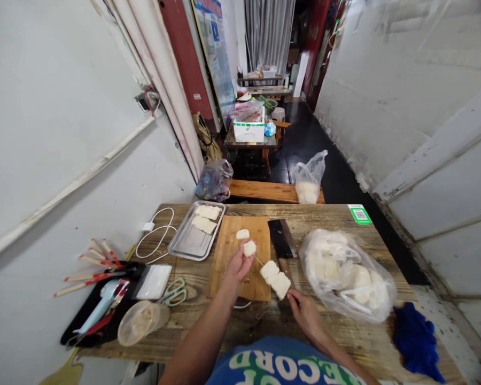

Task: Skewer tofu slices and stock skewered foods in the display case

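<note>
My left hand [237,267] pinches a pale slice of steamed bun [249,248] above the cutting board [224,251]. The bare tip of a thin skewer [258,260] points at this slice; whether it enters it I cannot tell. Two more bun slices [280,285] are threaded on the skewer. My right hand [304,311] grips its near end, at the board's right edge. One loose slice [242,234] lies on the board. A metal tray [179,240] to the left holds skewered slices [204,224]. A cleaver [282,239] rests along the board's right side.
A plastic bag of buns [344,272] stands on the right, with a blue glove [417,342] beyond it. At left are scissors [174,292], a plastic tub [140,322], a white cable [164,230] and red-tipped sticks [100,256]. A bench [260,189] stands behind the table.
</note>
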{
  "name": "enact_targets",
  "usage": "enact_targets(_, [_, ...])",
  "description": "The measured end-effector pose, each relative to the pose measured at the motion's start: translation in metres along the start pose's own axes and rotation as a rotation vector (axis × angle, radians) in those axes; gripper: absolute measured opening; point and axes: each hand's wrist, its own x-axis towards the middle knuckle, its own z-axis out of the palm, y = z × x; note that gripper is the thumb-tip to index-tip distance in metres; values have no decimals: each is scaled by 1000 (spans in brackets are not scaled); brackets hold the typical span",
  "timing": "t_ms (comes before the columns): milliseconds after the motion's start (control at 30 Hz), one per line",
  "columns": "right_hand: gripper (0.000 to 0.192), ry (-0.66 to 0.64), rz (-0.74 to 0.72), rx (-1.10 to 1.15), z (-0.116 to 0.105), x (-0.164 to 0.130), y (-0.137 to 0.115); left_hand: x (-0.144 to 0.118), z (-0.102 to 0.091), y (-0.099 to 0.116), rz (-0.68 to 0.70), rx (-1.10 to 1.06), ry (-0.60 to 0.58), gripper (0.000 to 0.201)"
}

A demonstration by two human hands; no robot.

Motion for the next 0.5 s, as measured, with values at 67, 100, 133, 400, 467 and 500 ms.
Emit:
enact_targets(67, [40, 1, 2, 4, -1, 0, 0, -1, 2, -1, 4, 11, -7, 22])
enact_targets(100, [41, 4, 4, 6, -1, 0, 1, -1, 3, -1, 5, 23, -13, 22])
enact_targets(133, [41, 7, 5, 9, -1, 0, 1, -2, 3, -2, 9, 37, -18, 22])
enact_targets(400, [41, 2, 7, -32, -3, -1, -1, -7, 2, -8, 45, 81, -14, 21])
enact_targets(467, [41, -5, 9, -53, -3, 0, -2, -9, 4, -10, 63, 74, 4, 21])
enact_targets(500, [40, -1, 9, -62, -3, 0, -3, -10, 5, -11, 70, 68, 18, 21])
